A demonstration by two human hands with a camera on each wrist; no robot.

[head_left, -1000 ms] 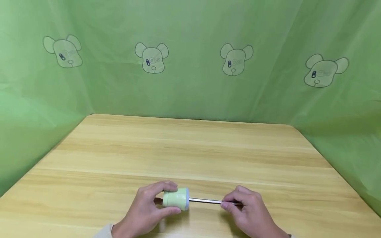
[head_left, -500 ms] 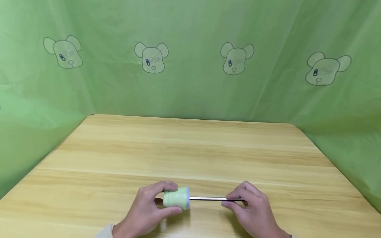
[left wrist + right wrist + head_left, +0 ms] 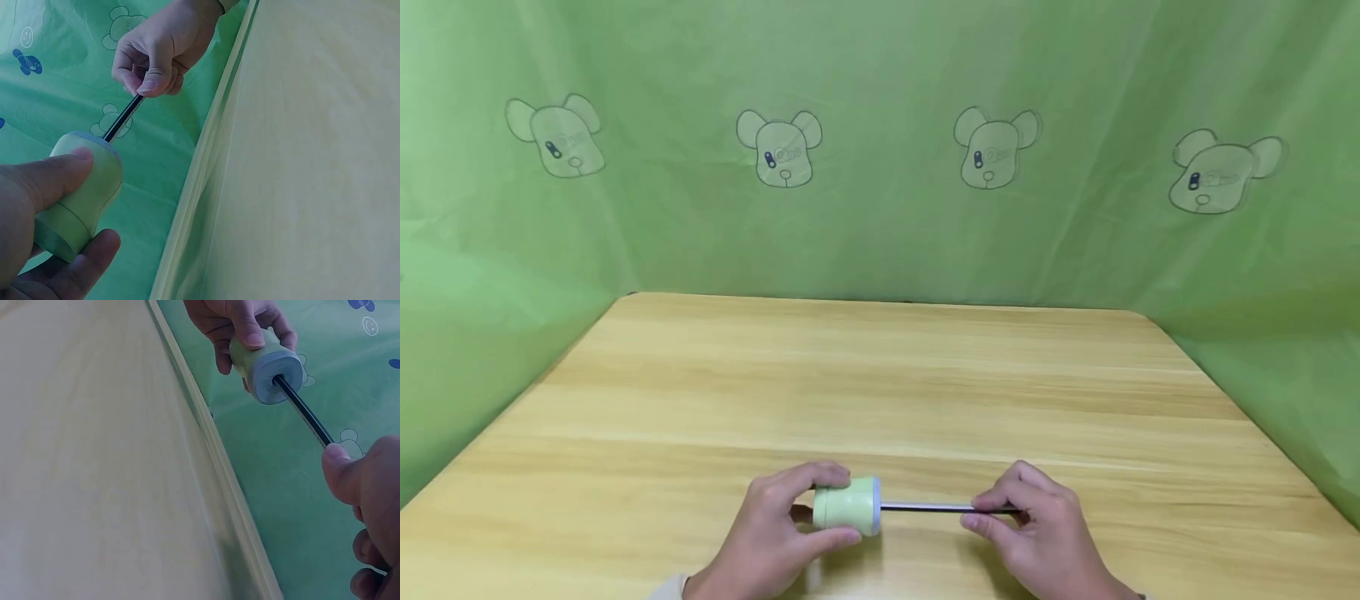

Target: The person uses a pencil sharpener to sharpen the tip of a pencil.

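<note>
My left hand (image 3: pixel 767 521) holds a small pale-green pencil sharpener (image 3: pixel 848 504) on its side, thumb on the near side and fingers on the far side. Its light-blue end face (image 3: pixel 265 384) points right and has a hole in the middle. Out of that hole sticks a black pencil (image 3: pixel 925 507) with light stripes; its tip is hidden inside. My right hand (image 3: pixel 1045 525) pinches the pencil's other end between thumb and fingers. In the left wrist view the sharpener (image 3: pixel 94 175) and pencil (image 3: pixel 123 119) line up between both hands.
Both hands work over the near edge of a light wooden table (image 3: pixel 880 375). Green cloth (image 3: pixel 880 233) printed with bear heads closes off the back and both sides. More of this cloth (image 3: pixel 156 162) hangs below the table edge in the wrist views.
The right hand has shifted slightly right and its fingers have rolled along the pencil, which shows a different striped side. The left hand keeps its hold on the sharpener, almost still.
</note>
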